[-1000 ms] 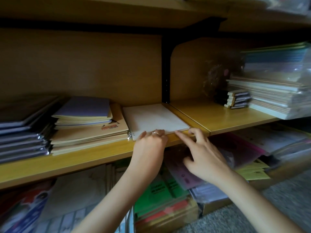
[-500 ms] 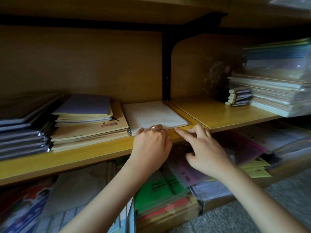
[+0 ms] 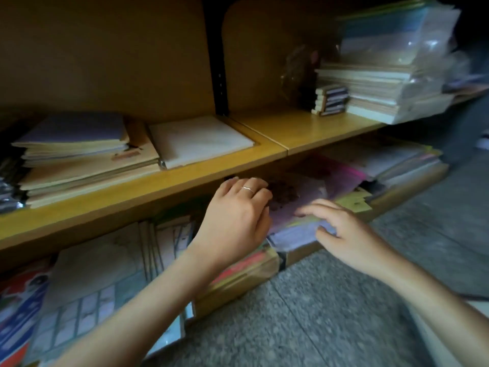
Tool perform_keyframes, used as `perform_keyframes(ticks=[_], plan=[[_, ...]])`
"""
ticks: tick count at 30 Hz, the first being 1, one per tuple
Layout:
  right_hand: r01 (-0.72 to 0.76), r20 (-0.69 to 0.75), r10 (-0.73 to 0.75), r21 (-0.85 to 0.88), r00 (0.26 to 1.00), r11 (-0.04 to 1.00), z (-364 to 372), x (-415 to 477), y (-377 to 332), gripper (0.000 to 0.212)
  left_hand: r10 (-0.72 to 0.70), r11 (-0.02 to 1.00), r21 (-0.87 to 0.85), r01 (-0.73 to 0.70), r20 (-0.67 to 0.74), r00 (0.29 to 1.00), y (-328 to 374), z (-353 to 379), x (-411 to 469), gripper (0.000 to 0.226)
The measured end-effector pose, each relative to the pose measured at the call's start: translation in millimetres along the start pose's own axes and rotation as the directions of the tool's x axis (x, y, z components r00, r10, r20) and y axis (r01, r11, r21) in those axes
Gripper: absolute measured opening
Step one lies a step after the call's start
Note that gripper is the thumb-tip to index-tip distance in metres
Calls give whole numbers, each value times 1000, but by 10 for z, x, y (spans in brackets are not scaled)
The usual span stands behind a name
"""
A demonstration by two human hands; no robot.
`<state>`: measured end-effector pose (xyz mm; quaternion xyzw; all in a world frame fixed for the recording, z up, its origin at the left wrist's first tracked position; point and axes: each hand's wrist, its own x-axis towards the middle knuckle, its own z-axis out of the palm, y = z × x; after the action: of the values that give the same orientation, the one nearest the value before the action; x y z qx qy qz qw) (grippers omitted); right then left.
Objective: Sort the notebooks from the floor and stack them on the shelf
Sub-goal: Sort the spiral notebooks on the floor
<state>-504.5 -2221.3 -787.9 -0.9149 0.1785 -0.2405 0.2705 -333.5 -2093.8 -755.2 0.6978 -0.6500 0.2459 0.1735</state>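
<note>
Head view. The white notebook (image 3: pixel 201 140) lies flat on the shelf (image 3: pixel 158 186), just beside the tan stack (image 3: pixel 87 168). The left hand (image 3: pixel 238 215) is loosely curled and holds nothing. The right hand (image 3: pixel 346 231) spreads its fingers over the purple notebook (image 3: pixel 291 223) atop the lower pile, thumb at its front edge. Advisable: pinch this one notebook only and lift it level, clear of its neighbours.

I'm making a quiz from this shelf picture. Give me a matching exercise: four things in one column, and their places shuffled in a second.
Things:
1 white notebook
2 purple-covered notebook
3 small dark pads
4 plastic-wrapped stack

Places:
A on top of the tan pile
B far right end of the shelf
C flat, right beside the tan pile
D just left of the wrapped stack

Pairs: 1-C, 2-A, 3-D, 4-B
</note>
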Motion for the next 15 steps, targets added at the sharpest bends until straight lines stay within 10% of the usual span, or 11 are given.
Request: perform_keyframes(ticks=[7, 15], plan=[[-442, -35, 451, -277, 892, 853, 137, -1967, 903, 43, 431, 902, -113, -416, 269, 861, 919, 419, -317, 29], [-813, -264, 835, -490, 483, 316, 216, -3326, 1276, 102, 687, 724, -346, -596, 285, 668, 1756, 691, -617, 28]])
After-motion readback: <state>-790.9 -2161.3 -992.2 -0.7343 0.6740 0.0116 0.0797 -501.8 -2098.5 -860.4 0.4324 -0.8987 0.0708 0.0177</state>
